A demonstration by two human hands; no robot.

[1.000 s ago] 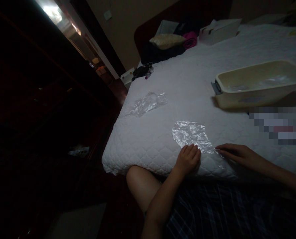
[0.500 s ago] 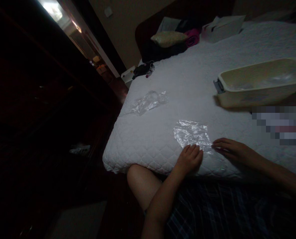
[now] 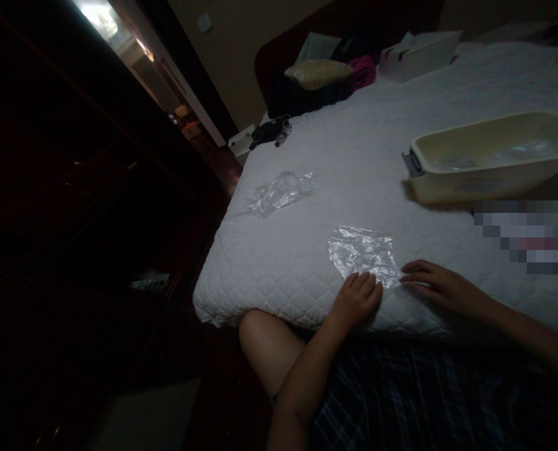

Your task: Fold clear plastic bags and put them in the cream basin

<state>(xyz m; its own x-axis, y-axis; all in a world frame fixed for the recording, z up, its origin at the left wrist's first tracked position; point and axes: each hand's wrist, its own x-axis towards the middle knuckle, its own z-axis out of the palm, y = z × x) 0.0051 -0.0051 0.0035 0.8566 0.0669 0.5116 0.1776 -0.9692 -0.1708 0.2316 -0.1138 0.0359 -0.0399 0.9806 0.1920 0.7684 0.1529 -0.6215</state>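
A clear plastic bag point(image 3: 362, 250) lies spread on the white quilted bed cover point(image 3: 269, 269), close to the bed's near edge. My left hand point(image 3: 358, 297) rests flat on the bag's near edge, fingers extended over it. At the bag's right edge is my right hand point(image 3: 436, 285), its fingers stretched out and slightly apart, the tips at or just touching the plastic. Farther left on the bed lies a second, crumpled clear plastic bag point(image 3: 283, 193), untouched by either hand.
A cream plastic bin point(image 3: 490, 185) with a grey latch and clear plastic inside stands at the right. Behind are a white box point(image 3: 419, 57), a beige pillow-like bundle point(image 3: 319, 74) and a magenta roll point(image 3: 363, 71). A dark item point(image 3: 269, 130) lies at the bed's far left edge.
Almost nothing differs. My right hand's fingers have spread slightly at the bag's right edge, while my left hand stays in place.
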